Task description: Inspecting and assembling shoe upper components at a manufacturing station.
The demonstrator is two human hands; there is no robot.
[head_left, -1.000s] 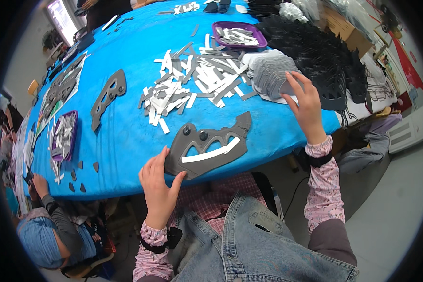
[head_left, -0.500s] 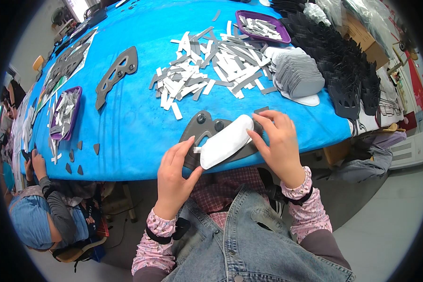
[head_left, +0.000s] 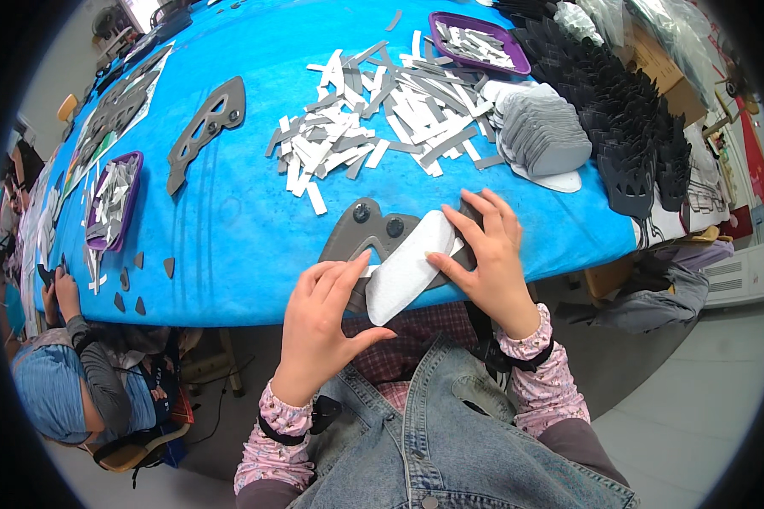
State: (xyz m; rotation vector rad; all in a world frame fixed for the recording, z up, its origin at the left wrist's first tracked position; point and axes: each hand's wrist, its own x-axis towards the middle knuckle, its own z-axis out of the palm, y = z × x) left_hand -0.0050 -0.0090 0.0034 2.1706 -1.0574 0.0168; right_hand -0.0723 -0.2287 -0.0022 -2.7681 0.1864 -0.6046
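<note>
Your right hand [head_left: 494,265] pinches the white, elongated, fabric-like pad [head_left: 409,271] near its top; left hand [head_left: 318,318], fingers spread, flanks its lower end; long axis lower-left to upper-right.

My left hand [head_left: 316,321] is spreading wide, its thumb [head_left: 372,338] pointing right, well apart from the fingers [head_left: 346,278], which are slanting up and to the right. My right hand [head_left: 494,270] is pinching between thumb and fingers, the fingertips leaning up and leftward. Both my forearms [head_left: 276,454] are slanting up from below
</note>
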